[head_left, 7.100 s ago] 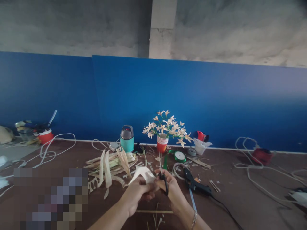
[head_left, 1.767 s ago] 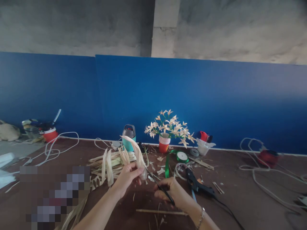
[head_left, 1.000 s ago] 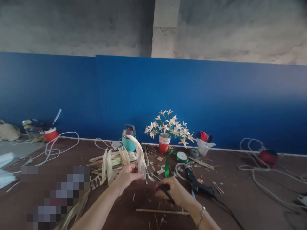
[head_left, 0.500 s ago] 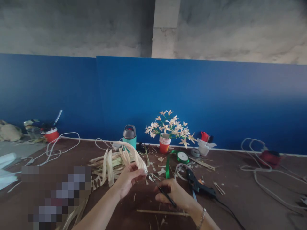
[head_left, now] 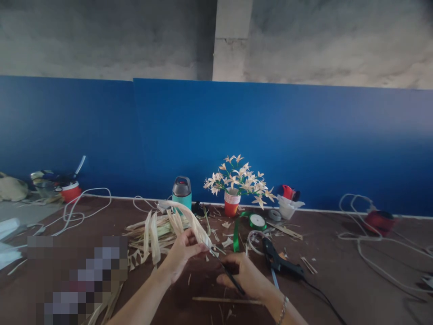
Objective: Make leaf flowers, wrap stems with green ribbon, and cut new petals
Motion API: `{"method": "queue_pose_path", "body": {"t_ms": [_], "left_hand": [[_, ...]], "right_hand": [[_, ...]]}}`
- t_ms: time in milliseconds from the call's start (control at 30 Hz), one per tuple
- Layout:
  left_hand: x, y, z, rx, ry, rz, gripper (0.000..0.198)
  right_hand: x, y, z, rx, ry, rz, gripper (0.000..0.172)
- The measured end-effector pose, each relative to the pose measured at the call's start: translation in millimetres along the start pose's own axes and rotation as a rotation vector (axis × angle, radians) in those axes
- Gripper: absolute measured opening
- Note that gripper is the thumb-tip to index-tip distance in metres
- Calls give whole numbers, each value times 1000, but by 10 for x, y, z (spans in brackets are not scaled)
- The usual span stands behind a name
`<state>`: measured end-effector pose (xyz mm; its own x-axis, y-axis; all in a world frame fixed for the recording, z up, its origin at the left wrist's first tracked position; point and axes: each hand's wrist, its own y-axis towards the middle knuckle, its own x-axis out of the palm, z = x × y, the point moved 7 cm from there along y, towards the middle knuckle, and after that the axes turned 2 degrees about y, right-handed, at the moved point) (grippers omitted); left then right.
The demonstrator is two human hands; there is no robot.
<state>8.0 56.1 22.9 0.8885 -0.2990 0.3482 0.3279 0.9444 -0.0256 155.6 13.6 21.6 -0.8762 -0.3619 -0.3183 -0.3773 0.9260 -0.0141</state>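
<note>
My left hand (head_left: 185, 253) pinches the end of a long pale corn husk strip (head_left: 194, 222) between thumb and fingers. The rest of the strip arches up and away to the left. In my right hand (head_left: 241, 271) is a slim pair of dark-handled scissors (head_left: 232, 277), seen nearly edge-on, with its tip close to the pinched end of the strip. Whether the blades touch the husk cannot be made out. Behind my left hand lies a pile of husk strips (head_left: 154, 234). Small husk scraps (head_left: 227, 241) are scattered beyond my hands.
Pale husk flowers (head_left: 241, 178) stand in stacked paper cups (head_left: 232, 205). Around them are a turquoise flask (head_left: 182, 196), a green ribbon spool (head_left: 257, 222) and a white container (head_left: 287, 208). A black glue gun (head_left: 282, 264) lies right of my right hand; a thin stick (head_left: 226, 300) lies in front.
The scissors' tip has moved slightly down and away from my left fingertips. My left hand keeps its pinch on the husk strip. The view has shifted slightly.
</note>
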Motion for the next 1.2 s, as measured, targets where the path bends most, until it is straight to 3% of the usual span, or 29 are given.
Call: {"method": "queue_pose_path", "body": {"t_ms": [600, 1200], "left_hand": [[-14, -8, 33, 7, 53, 19, 35], [0, -49, 107, 14, 82, 81, 45]], "right_hand": [[-17, 8, -71, -41, -79, 29, 32], [-32, 23, -33, -54, -159, 87, 29]]}}
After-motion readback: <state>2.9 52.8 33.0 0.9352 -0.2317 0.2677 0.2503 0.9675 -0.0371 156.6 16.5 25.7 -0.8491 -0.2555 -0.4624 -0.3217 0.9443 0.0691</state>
